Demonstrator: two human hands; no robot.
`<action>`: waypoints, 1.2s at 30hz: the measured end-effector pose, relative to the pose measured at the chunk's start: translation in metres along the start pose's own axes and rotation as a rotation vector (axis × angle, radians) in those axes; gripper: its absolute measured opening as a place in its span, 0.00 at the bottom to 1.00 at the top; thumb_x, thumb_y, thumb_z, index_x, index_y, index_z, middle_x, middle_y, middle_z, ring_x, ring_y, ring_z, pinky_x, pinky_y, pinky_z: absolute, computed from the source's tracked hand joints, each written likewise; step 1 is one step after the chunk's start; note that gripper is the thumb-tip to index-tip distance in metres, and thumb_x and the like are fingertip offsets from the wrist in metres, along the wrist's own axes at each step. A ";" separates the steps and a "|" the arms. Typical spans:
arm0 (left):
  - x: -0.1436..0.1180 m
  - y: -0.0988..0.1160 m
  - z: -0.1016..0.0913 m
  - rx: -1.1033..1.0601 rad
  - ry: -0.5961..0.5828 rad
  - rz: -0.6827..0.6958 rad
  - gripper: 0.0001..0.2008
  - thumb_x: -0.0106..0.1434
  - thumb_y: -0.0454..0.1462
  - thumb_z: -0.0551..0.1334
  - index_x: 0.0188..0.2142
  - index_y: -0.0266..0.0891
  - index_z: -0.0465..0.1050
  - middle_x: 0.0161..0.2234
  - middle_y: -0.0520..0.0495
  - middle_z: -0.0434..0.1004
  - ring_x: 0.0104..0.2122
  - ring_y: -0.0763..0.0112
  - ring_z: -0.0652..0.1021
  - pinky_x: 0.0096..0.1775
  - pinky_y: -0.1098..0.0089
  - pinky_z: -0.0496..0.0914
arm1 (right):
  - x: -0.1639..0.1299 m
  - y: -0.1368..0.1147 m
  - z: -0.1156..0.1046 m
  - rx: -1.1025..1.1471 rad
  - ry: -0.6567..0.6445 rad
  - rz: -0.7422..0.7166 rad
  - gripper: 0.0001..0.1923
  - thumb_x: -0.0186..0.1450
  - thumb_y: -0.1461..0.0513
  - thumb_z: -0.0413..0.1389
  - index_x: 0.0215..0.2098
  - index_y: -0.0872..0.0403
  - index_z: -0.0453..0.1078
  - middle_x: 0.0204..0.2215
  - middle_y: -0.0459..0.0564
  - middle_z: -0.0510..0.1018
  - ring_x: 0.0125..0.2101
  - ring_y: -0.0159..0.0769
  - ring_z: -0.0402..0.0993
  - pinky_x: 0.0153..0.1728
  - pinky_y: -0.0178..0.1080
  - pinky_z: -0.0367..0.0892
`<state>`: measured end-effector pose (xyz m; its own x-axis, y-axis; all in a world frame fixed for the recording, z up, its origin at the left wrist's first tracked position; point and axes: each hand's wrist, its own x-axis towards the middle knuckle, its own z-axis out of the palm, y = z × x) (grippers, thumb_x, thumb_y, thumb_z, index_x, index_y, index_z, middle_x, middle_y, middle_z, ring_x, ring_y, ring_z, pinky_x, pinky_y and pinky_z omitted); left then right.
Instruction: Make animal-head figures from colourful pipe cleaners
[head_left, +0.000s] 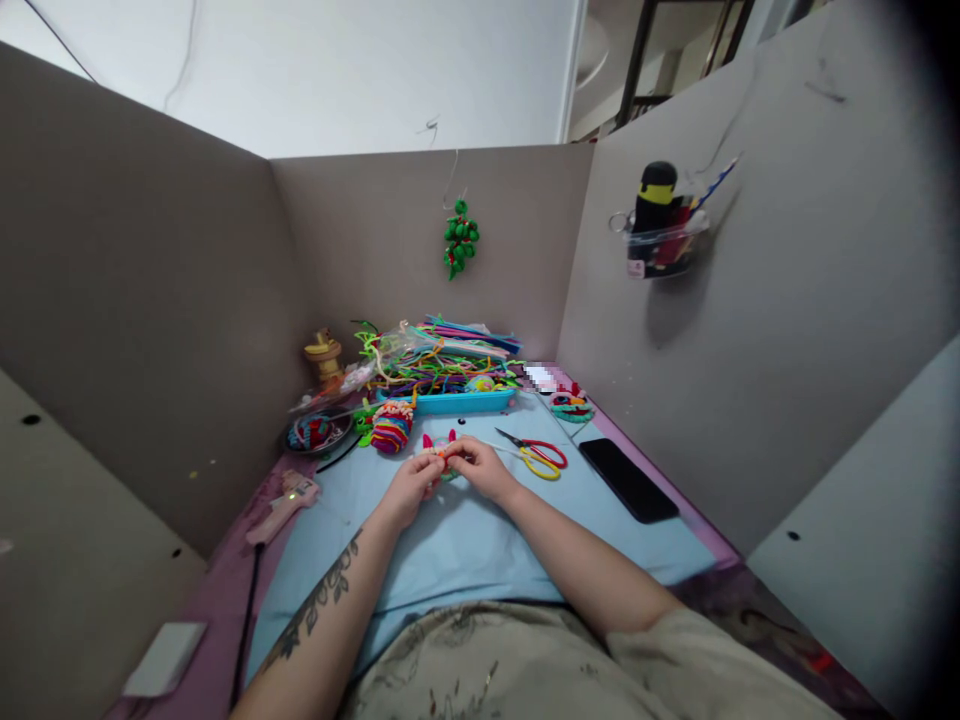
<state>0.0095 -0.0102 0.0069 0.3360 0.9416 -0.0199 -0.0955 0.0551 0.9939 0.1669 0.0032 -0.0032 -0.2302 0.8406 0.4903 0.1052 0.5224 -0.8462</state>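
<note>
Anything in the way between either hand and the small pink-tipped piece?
Nothing visible. The left hand and right hand are both already at the small pink-tipped piece, partly covering it. The scissors lie off to the right and the striped piece off to the left, neither in between.

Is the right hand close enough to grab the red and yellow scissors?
Yes, probably: the scissors lie near the right hand on the blue cloth, with nothing tall between them. But that hand seems busy with a small colourful piece, so it may need to let go first.
</note>
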 end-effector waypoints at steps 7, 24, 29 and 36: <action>-0.001 0.000 -0.001 -0.030 -0.051 -0.027 0.17 0.52 0.47 0.62 0.25 0.33 0.67 0.19 0.54 0.58 0.17 0.82 0.57 0.18 0.77 0.45 | 0.000 0.003 0.001 0.005 -0.007 -0.001 0.07 0.57 0.63 0.54 0.33 0.53 0.72 0.31 0.47 0.70 0.32 0.32 0.67 0.33 0.35 0.64; -0.003 0.000 0.001 0.112 -0.002 0.051 0.19 0.50 0.50 0.63 0.27 0.34 0.69 0.19 0.54 0.61 0.16 0.82 0.58 0.18 0.77 0.48 | 0.000 0.000 -0.002 -0.059 0.061 0.003 0.05 0.58 0.62 0.53 0.28 0.54 0.69 0.27 0.46 0.69 0.29 0.31 0.65 0.32 0.34 0.62; -0.003 -0.002 0.000 0.166 -0.016 0.057 0.18 0.50 0.49 0.63 0.26 0.34 0.67 0.17 0.56 0.59 0.15 0.83 0.57 0.18 0.77 0.48 | -0.002 0.001 0.001 -0.046 0.053 0.041 0.05 0.57 0.60 0.54 0.27 0.55 0.68 0.27 0.46 0.70 0.29 0.32 0.66 0.31 0.35 0.62; -0.004 0.004 -0.001 0.148 0.076 0.126 0.17 0.51 0.48 0.62 0.24 0.33 0.70 0.16 0.55 0.60 0.16 0.82 0.56 0.19 0.76 0.48 | 0.000 -0.005 0.002 0.039 0.108 0.099 0.10 0.58 0.56 0.52 0.34 0.53 0.68 0.29 0.48 0.72 0.30 0.34 0.68 0.34 0.37 0.64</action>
<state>0.0067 -0.0131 0.0107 0.2575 0.9607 0.1034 0.0085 -0.1093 0.9940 0.1646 0.0007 0.0005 -0.1146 0.8993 0.4221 0.0843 0.4322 -0.8978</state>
